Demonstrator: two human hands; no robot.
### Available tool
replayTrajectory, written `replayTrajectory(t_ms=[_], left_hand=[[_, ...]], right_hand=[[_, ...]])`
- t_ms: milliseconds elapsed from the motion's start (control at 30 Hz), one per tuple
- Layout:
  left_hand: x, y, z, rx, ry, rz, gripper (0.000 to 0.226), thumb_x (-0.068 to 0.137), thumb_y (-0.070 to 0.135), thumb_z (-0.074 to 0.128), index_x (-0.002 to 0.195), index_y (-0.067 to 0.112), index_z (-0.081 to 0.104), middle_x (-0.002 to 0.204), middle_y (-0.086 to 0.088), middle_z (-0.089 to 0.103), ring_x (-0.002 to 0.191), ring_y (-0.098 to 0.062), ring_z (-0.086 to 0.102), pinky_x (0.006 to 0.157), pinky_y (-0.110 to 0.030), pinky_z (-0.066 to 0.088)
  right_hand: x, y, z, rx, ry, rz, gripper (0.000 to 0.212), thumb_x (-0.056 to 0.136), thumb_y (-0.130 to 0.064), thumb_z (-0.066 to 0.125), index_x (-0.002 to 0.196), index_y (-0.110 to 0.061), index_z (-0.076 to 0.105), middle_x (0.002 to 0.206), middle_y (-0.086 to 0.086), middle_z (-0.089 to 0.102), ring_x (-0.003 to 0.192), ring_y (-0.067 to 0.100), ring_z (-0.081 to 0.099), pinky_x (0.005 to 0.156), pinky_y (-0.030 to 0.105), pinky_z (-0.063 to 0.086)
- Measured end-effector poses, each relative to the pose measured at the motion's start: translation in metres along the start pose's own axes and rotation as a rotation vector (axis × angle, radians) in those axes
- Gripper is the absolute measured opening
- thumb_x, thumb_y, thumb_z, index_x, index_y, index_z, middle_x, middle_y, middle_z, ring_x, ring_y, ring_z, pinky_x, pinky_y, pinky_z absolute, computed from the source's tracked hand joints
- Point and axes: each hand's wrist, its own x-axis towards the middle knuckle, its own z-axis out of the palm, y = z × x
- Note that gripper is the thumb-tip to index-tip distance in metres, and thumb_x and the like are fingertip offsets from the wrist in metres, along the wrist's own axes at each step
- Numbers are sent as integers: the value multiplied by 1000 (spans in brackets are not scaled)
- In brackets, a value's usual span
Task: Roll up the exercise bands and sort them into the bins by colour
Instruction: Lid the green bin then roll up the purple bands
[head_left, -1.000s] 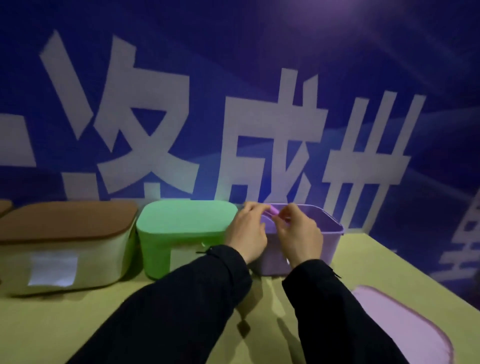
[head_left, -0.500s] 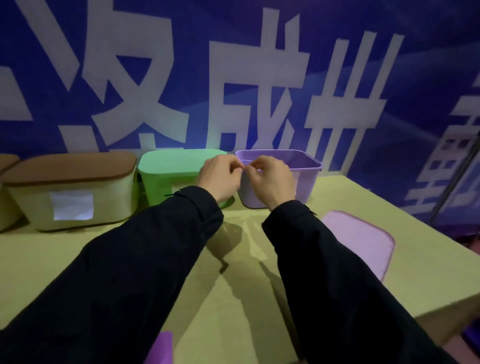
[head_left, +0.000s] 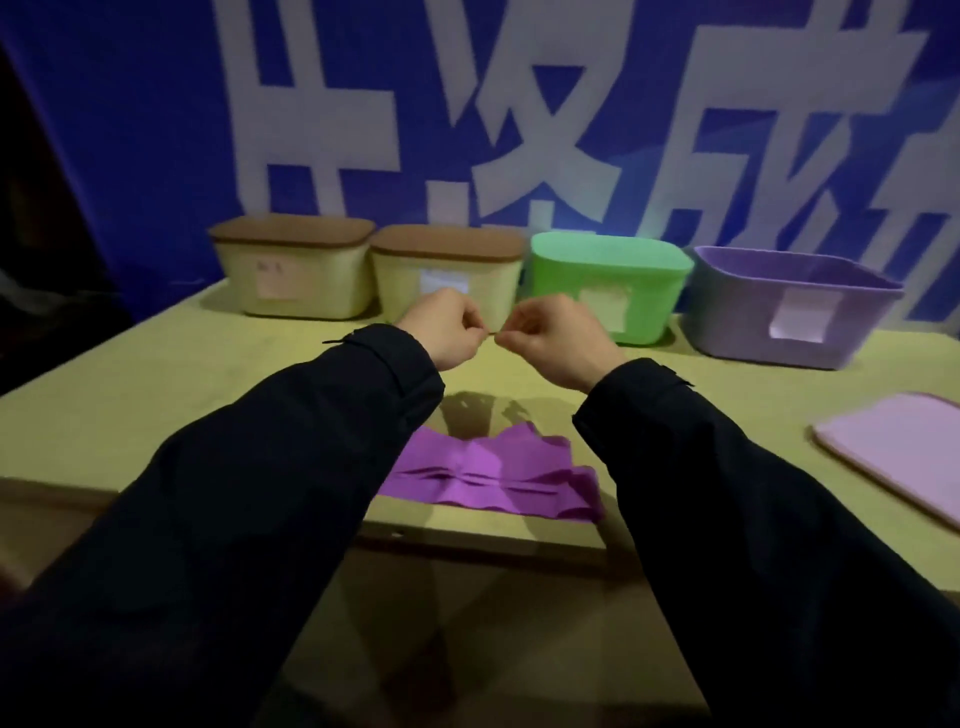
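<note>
A purple exercise band (head_left: 493, 473) lies flat and creased on the table near its front edge, between my forearms. My left hand (head_left: 447, 327) and my right hand (head_left: 556, 338) hover above the table behind the band, fingers curled and fingertips almost meeting. A thin dark line seems to run between the fingertips, too small to identify. The open purple bin (head_left: 737, 322) stands at the back right, well to the right of my hands. A green bin (head_left: 608, 275) with its lid on stands just behind my right hand.
Two beige bins with brown lids (head_left: 296, 275) (head_left: 447, 270) stand at the back left. A lilac lid (head_left: 893, 457) lies flat at the table's right edge. The yellow-green table (head_left: 156, 389) ends just in front of the band. A blue banner wall stands behind the bins.
Both hands have drawn back from over the purple bin to the left, above the table's middle. The purple roll they held is gone from them. The view has swung left and down.
</note>
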Motion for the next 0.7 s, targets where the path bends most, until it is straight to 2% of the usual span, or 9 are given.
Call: replayTrajectory(t_ms=[100,167,233,333,400,500,633,700], left_hand=[[-24,-39,-24,56,-29,-105,19,93,21,62,74,25,65,88,-3,73,92,-26,69,83,-36,55],[-37,-55,-38,169,-66,-164,13,93,27,63,83,21,70,84,-1,70,91,-25,67,78,-30,50],[-48,-69,-45,360,-107,-227,25,93,38,63,89,14,71,85,-3,69,88,-26,65,72,-29,47],[-64,-86,-51,541,-206,-349,43,94,51,59,76,12,58,75,-4,60,72,-22,57,66,-30,43],[-73,-94,-52,522,-242,-423,47,94,55,59,72,14,52,73,-3,57,66,-17,52,63,-30,41],[-81,-101,-49,451,-249,-448,41,91,49,65,79,10,61,75,-3,62,70,-19,58,59,-30,42],[-74,-106,-45,348,-200,-403,24,87,31,75,93,8,73,87,-7,73,88,-25,70,78,-35,58],[-69,-103,-51,318,-134,-388,25,84,31,79,92,8,73,89,-7,72,89,-26,69,79,-36,58]], right_hand=[[-1,-36,31,2,-135,-86,9,88,-35,71,83,-27,71,83,-3,73,81,19,66,76,36,54],[-3,-54,45,-18,-252,-135,6,89,-31,71,85,-27,72,84,-3,73,81,18,66,78,37,55],[-6,-63,57,-26,-329,-160,5,90,-29,70,88,-25,74,88,-4,73,83,17,65,80,35,54],[-11,-68,67,-16,-364,-160,6,91,-26,67,90,-24,73,92,-4,74,86,16,64,77,30,51],[-14,-68,71,-23,-373,-146,7,92,-27,67,90,-25,73,91,-4,73,84,16,63,73,28,46],[-16,-67,75,-31,-380,-129,8,91,-27,67,92,-24,74,88,-5,72,83,15,63,72,26,44],[-13,-63,77,-21,-371,-97,11,91,-29,67,94,-23,75,90,-6,73,86,15,65,77,30,51],[-10,-61,75,-12,-365,-83,10,92,-30,66,93,-23,74,89,-6,73,85,15,65,76,30,52]])
